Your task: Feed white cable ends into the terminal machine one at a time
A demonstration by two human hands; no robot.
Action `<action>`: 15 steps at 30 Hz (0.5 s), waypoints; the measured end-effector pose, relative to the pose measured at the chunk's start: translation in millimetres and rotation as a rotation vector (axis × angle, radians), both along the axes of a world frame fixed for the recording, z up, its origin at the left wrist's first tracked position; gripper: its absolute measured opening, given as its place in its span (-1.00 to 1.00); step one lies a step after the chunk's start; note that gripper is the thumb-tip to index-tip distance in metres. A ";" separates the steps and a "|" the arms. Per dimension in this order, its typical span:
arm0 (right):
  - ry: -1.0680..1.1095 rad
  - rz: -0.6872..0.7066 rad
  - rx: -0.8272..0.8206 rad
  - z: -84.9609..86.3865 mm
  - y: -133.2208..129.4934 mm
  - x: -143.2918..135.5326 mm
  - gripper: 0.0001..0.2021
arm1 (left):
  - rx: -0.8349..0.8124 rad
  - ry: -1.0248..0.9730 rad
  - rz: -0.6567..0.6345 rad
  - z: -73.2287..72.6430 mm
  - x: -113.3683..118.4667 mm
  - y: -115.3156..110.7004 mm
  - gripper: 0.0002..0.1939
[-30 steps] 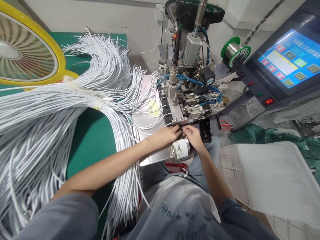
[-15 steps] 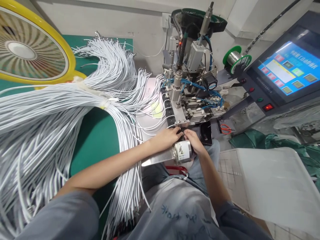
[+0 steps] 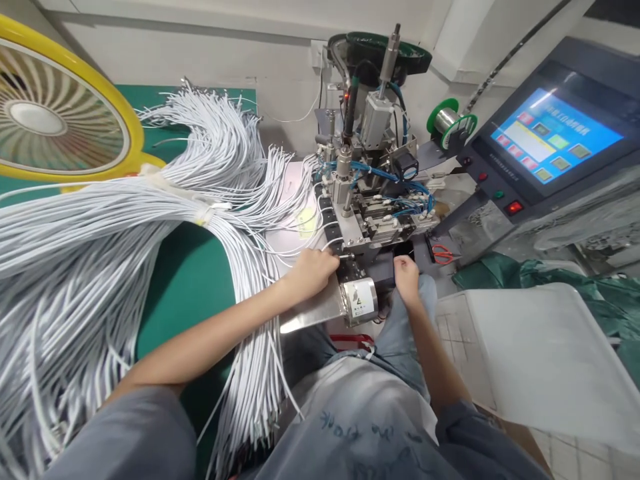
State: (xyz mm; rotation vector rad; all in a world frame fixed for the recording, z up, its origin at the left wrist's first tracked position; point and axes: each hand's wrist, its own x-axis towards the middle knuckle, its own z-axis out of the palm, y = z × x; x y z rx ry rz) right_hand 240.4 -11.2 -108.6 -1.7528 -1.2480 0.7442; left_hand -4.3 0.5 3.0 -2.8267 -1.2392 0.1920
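Observation:
My left hand (image 3: pixel 314 272) is closed on a white cable (image 3: pixel 344 257), whose end points right toward the front of the machine (image 3: pixel 353 220). Just below and right of that hand is a metal cylinder with a white label (image 3: pixel 361 300), fixed by a metal plate (image 3: pixel 307 312). My right hand (image 3: pixel 407 279) is closed, apart from the left one, near a dark phone-like object (image 3: pixel 404 249). Whatever its fingertips pinch, if anything, is too small to make out. White cables run in a row into the machine's left side, and a thick bundle of white cables (image 3: pixel 250 267) lies left of it.
A yellow fan (image 3: pixel 135 133) stands at the far left on the green mat (image 3: pixel 165 293). Right of the machine are a wire spool (image 3: pixel 446 121), a touchscreen panel (image 3: pixel 550 143) and red-handled scissors (image 3: pixel 443 254). A white plastic bin (image 3: pixel 540 353) sits at lower right.
My hands were together at the machine's front edge and have parted. The left moved left with the white cable, the right moved right. The view has shifted slightly.

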 end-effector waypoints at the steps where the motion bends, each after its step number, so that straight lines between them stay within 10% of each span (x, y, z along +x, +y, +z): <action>1: -0.116 -0.102 -0.017 -0.8 -1.3 8.8 -0.67 | 0.020 0.008 0.026 -1.4 -0.4 0.7 -0.69; 7: -0.581 -0.220 -0.366 -13.2 8.5 28.8 -0.17 | 0.017 0.016 0.066 5.2 0.3 4.0 -0.71; 15: -0.587 -0.246 -0.344 -27.6 16.9 30.8 -0.16 | 0.022 -0.403 0.031 35.5 17.1 -14.2 -0.66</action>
